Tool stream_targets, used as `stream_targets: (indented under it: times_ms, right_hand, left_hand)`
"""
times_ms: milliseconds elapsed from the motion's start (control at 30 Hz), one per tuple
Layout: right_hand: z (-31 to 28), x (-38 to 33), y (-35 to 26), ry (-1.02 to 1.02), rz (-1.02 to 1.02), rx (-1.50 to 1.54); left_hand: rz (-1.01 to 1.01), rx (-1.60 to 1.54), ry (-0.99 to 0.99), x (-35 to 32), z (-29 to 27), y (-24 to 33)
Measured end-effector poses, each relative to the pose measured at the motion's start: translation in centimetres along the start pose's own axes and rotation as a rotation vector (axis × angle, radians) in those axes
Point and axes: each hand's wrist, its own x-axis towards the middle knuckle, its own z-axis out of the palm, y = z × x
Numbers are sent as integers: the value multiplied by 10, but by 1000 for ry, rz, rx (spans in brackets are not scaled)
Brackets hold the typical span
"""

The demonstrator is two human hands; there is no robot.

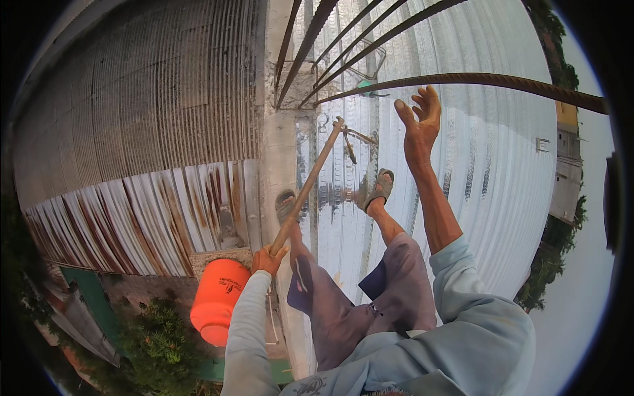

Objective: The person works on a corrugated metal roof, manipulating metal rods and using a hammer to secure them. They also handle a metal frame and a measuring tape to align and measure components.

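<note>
My left hand [267, 261] is closed round the lower end of a long wooden pole [308, 185]. The pole slants up and away to a narrow head, which lies near a short dark tool-like piece [350, 146] and a thin strip that I cannot make out clearly. My right hand [423, 125] is raised over the metal roof, its fingers apart and nothing in it. It is nearest to a bent ribbed steel bar [462, 78], just beyond the fingertips; whether they touch is unclear.
Several rebars rise from a concrete stub [294, 89] ahead. My sandalled feet straddle a concrete ledge [280, 142] and shiny corrugated roofing [489, 185]. Older, rusty roofing [165, 86] spreads left. An orange tank [216, 297] and bushes [162, 343] lie lower left. A small green object [364, 86] rests beyond the bars.
</note>
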Motion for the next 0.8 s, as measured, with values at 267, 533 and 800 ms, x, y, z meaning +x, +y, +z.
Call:
stream_targets:
  times_ms: [267, 533, 800]
  right_hand:
    - [-18, 70, -80, -195, -364, 184]
    - [-30, 86, -118, -65, -559, 319]
    - [-31, 89, -123, -85, -475, 371]
  left_hand:
    - [61, -180, 96, 28, 17, -13]
    - [75, -249, 149, 49, 30, -29]
    - [133, -296, 121, 74, 46, -41]
